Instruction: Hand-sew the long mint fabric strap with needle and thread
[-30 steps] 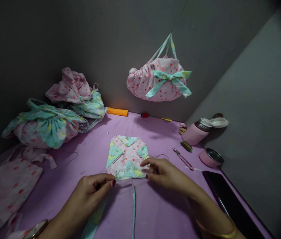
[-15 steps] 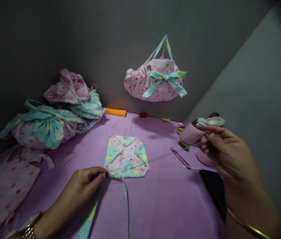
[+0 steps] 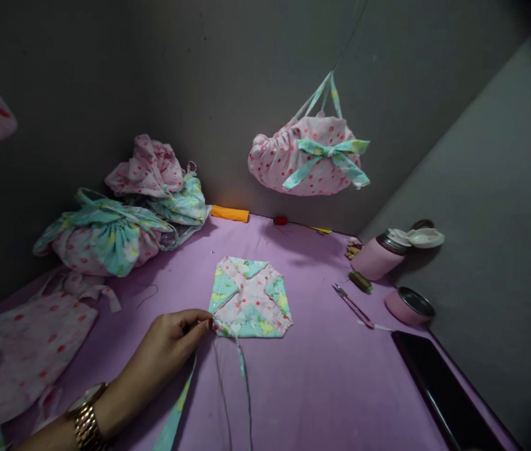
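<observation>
The lilac bench (image 3: 321, 388) stood against walls. The left hand (image 3: 164, 344) pinched the fabric square (image 3: 250, 299) at its near-left corner, the square extending right and far. The right hand was out of view.

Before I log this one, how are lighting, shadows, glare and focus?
Head view: dim, the wall darkest at left, the upper right corner blacked out. Head view: a shadow on the purple tabletop below the hanging bag; a glint along the black slab. Head view: left hand fairly sharp.
</observation>
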`<state>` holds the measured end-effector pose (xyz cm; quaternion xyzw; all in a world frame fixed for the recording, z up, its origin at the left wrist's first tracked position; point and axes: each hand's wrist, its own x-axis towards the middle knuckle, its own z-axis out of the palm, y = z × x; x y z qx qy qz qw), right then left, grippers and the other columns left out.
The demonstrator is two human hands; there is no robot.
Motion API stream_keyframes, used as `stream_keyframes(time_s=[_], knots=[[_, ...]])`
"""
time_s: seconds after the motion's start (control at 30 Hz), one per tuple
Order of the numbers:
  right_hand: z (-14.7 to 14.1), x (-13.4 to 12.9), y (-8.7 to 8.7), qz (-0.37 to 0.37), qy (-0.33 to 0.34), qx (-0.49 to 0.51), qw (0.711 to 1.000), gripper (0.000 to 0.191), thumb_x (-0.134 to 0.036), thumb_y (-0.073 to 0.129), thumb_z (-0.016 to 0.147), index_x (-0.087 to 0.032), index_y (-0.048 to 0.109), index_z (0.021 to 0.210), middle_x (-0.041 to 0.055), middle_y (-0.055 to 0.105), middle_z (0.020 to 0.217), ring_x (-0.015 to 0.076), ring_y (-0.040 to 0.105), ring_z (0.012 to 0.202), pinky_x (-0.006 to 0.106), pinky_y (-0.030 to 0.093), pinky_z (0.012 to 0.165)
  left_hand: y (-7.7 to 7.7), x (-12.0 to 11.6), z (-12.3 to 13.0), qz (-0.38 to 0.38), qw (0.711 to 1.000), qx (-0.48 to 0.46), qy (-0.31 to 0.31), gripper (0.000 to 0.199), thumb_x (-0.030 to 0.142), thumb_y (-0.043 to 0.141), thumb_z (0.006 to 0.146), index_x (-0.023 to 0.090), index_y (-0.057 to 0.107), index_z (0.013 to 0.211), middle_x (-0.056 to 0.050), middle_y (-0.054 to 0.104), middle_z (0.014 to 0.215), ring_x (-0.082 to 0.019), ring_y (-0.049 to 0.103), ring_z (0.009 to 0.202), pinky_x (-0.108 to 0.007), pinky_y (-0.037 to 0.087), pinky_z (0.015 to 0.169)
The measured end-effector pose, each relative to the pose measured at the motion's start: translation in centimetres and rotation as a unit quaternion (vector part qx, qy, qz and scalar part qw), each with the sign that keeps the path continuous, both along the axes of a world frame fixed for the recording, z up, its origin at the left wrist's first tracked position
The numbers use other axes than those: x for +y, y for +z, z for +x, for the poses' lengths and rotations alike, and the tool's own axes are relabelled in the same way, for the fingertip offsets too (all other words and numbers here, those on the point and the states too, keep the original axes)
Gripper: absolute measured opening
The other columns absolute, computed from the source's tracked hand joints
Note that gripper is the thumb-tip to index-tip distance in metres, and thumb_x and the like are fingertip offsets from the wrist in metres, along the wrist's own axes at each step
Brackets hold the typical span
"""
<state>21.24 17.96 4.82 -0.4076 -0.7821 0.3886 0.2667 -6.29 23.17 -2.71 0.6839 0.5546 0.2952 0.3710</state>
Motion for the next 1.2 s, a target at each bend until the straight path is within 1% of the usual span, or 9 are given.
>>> stream_keyframes(time_s=[0.1, 0.17, 0.27, 0.43, 0.63, 0.77, 0.83, 1.03, 1.2], knots=[[-0.9, 2.2, 1.0, -0.052, 0.047, 0.001, 0.997, 0.017, -0.043, 0.060, 0.071, -0.029, 0.068, 0.065, -0.0005, 0.061, 0.061, 0.0126, 0.055, 0.054, 0.022, 0.038, 0.044, -0.2, -0.2, 0.1, 0.014, 1.000, -0.012, -0.008, 0.026, 0.028, 0.045, 0.084, 0.019, 0.069, 0.091, 0.000, 0.073, 0.078, -0.018, 0.064, 0.070, -0.024, 0.046, 0.061], [-2.1, 4.0, 0.5, -0.095, -0.022, 0.043, 0.994, 0.018, -0.036, 0.057, 0.077, -0.021, 0.068, 0.072, 0.0015, 0.060, 0.069, 0.0114, 0.052, 0.056, 0.021, 0.037, 0.046, -0.2, -0.5, 0.3, 0.028, 0.999, -0.017, -0.029, 0.024, 0.026, 0.046, 0.084, 0.020, 0.069, 0.090, -0.001, 0.073, 0.082, -0.018, 0.064, 0.073, -0.024, 0.047, 0.064], [-4.6, 6.0, -2.6, -0.186, -0.129, 0.146, 0.963, 0.019, -0.033, 0.059, 0.075, -0.015, 0.065, 0.080, -0.0017, 0.053, 0.061, 0.0063, 0.037, 0.046, 0.019, 0.028, 0.042, 0.0, -1.0, 0.6, 0.050, 0.995, -0.019, -0.084, 0.023, 0.024, 0.046, 0.086, 0.020, 0.068, 0.089, -0.002, 0.072, 0.086, -0.017, 0.064, 0.076, -0.024, 0.047, 0.067], [-8.2, 5.4, -6.9, -0.306, -0.111, 0.225, 0.918, 0.022, -0.032, 0.067, 0.068, -0.011, 0.062, 0.073, -0.0025, 0.050, 0.057, 0.0059, 0.038, 0.048, 0.019, 0.029, 0.046, 0.5, -1.9, 1.2, 0.054, 0.984, -0.020, -0.167, 0.023, 0.019, 0.046, 0.087, 0.023, 0.068, 0.093, -0.002, 0.071, 0.082, -0.016, 0.064, 0.073, -0.022, 0.047, 0.066], [-8.9, 4.8, -7.5, -0.299, -0.145, 0.298, 0.895, 0.020, -0.029, 0.067, 0.069, -0.013, 0.055, 0.069, -0.0053, 0.047, 0.053, 0.0037, 0.037, 0.043, 0.016, 0.026, 0.041, 0.3, -2.0, 1.4, 0.015, 0.986, -0.036, -0.163, 0.023, 0.021, 0.046, 0.086, 0.022, 0.069, 0.088, -0.002, 0.071, 0.079, -0.016, 0.063, 0.070, -0.023, 0.046, 0.065], [-7.3, 6.6, -7.2, -0.354, -0.245, 0.405, 0.807, 0.021, -0.028, 0.063, 0.073, -0.018, 0.045, 0.080, -0.0010, 0.059, 0.069, 0.0028, 0.040, 0.038, 0.012, 0.019, 0.033, -0.1, -1.7, 1.4, -0.060, 0.985, -0.084, -0.134, 0.023, 0.028, 0.047, 0.085, 0.019, 0.068, 0.084, -0.002, 0.070, 0.076, -0.017, 0.060, 0.069, -0.024, 0.044, 0.062], [-5.8, 7.9, -6.8, -0.373, -0.296, 0.434, 0.765, 0.018, -0.022, 0.060, 0.075, -0.018, 0.043, 0.078, -0.0012, 0.057, 0.064, 0.0027, 0.039, 0.036, 0.011, 0.019, 0.032, -0.2, -1.6, 1.4, -0.103, 0.980, -0.116, -0.129, 0.024, 0.031, 0.047, 0.085, 0.019, 0.068, 0.083, -0.001, 0.067, 0.072, -0.016, 0.057, 0.065, -0.023, 0.042, 0.059], [0.1, 11.5, -6.4, -0.269, -0.412, 0.456, 0.742, 0.022, -0.009, 0.043, 0.080, -0.019, 0.034, 0.062, -0.0095, 0.033, 0.046, 0.0018, 0.027, 0.031, 0.011, 0.022, 0.030, -0.4, -1.6, 1.3, -0.172, 0.956, -0.203, -0.123, 0.021, 0.032, 0.053, 0.082, 0.018, 0.068, 0.078, 0.003, 0.059, 0.062, -0.011, 0.048, 0.057, -0.021, 0.036, 0.055], [5.2, 13.5, -6.5, -0.083, -0.527, 0.445, 0.719, 0.024, -0.011, 0.041, 0.079, -0.020, 0.027, 0.063, -0.0100, 0.032, 0.050, 0.0028, 0.034, 0.035, 0.010, 0.029, 0.034, -0.6, -1.7, 1.2, -0.196, 0.942, -0.243, -0.120, 0.019, 0.031, 0.055, 0.081, 0.017, 0.067, 0.076, 0.004, 0.056, 0.061, -0.010, 0.044, 0.056, -0.021, 0.033, 0.055]])
